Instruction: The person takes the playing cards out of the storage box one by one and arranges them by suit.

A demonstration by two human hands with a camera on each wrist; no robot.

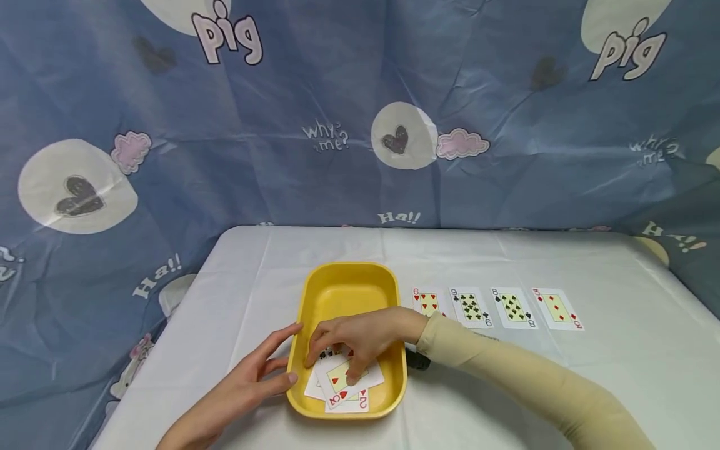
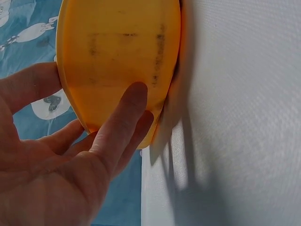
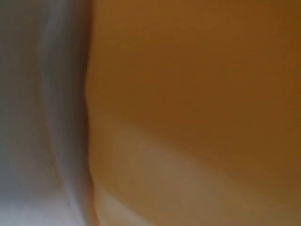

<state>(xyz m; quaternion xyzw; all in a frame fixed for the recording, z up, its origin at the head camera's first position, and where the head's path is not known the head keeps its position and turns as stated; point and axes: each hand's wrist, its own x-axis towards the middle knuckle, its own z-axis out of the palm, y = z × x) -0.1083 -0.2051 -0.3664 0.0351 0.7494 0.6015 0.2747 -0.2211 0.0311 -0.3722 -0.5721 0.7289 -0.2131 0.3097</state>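
A yellow plastic tray (image 1: 351,269) stands on the white-covered table with several face-up playing cards (image 1: 347,406) in its near half. Among them a three of hearts (image 1: 336,379) lies on top. Reaching over these cards, my right hand (image 1: 362,337) has its fingers bent, the thumb touching the three of hearts and the other fingertips near the tray's left wall. A gap stays between thumb and fingers. At the tray's left side my left hand (image 1: 247,381) touches the rim and outer wall with extended fingers. In the right wrist view only blurred yellow wall (image 3: 197,94) and white cloth show.
Right of the tray, several face-up cards (image 1: 512,308) lie in a row on the table (image 1: 607,350); my right forearm crosses in front of them. A black object (image 1: 417,359) sits under my right wrist. Behind the table hangs a blue printed cloth (image 1: 320,75).
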